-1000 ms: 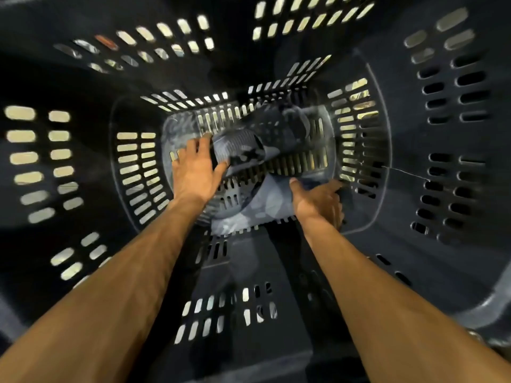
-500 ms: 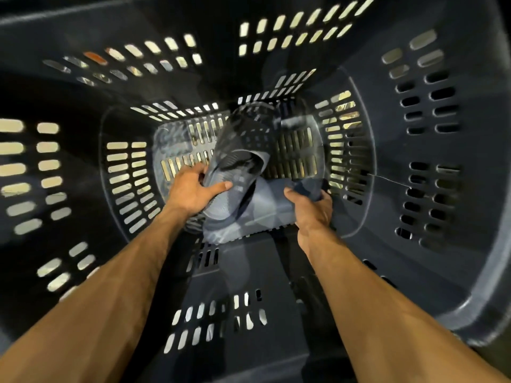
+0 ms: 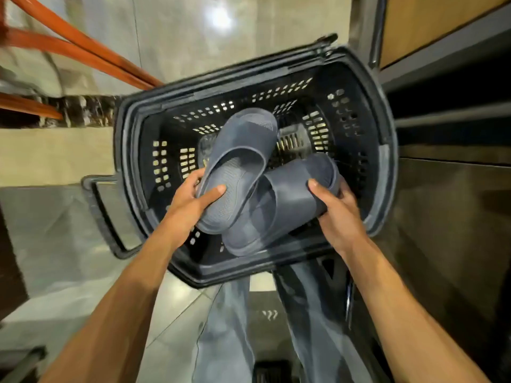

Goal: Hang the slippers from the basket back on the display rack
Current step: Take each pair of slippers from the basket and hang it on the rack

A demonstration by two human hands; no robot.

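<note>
- Both dark blue moulded rubber slide slippers, half a second ago deep at the bottom of the dark grey perforated plastic basket (image 3: 132, 150), are now up at about the level of its rim, and the view has pulled back from inside the basket to above it.
- Left hand (image 3: 190, 200) holds the upper slipper (image 3: 237, 167) by its heel end, thumb on the footbed and fingers (image 3: 193, 176) curled under the edge.
- Right hand (image 3: 340, 214) grips the lower slipper (image 3: 284, 205) across its strap, thumb on top; the fingers are mostly hidden behind it.
- The two slippers overlap and touch, the left one lying across the right.
- With the pair clear of the basket, the pickup looks done; carrying them to the display rack and hanging them remains.
- No rack hook shows here, only orange bars (image 3: 83, 48) at the upper left and dark shelving (image 3: 442, 51) at the right.
</note>
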